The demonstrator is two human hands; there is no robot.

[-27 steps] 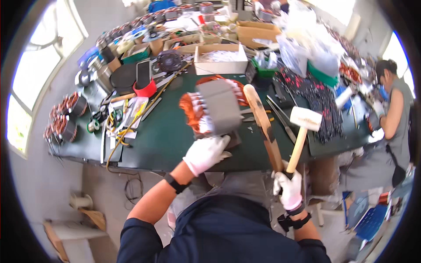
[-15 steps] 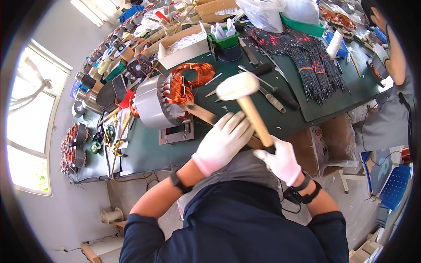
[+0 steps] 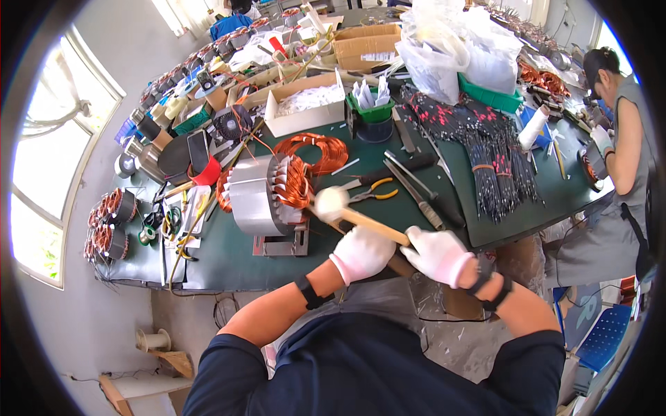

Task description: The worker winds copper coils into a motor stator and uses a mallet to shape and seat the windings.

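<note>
A grey motor stator [image 3: 258,197] lies on its side on a metal stand [image 3: 281,246], orange copper windings [image 3: 295,184] bulging from its right end. My left hand [image 3: 364,253], in a white glove, is closed around a wooden stick [image 3: 400,265] that points at those windings; its tip is partly hidden. In my gloved right hand [image 3: 438,255] is the handle of a mallet [image 3: 374,226]. The mallet's pale round head, slightly blurred, is just beside the lower right of the windings, over the stick's far part. Whether it touches cannot be told.
Yellow-handled pliers [image 3: 374,191] and a file [image 3: 423,204] lie beyond my hands. A loose copper coil [image 3: 319,152] sits behind the stator. Bundled black wires [image 3: 492,177] cover the right side. Smaller wound stators [image 3: 114,225] stand left. A co-worker [image 3: 621,145] works at far right.
The mallet head has swung down and left toward the windings. My left hand's fingers, stretched over the stick before, are now curled round it. The view has tilted up.
</note>
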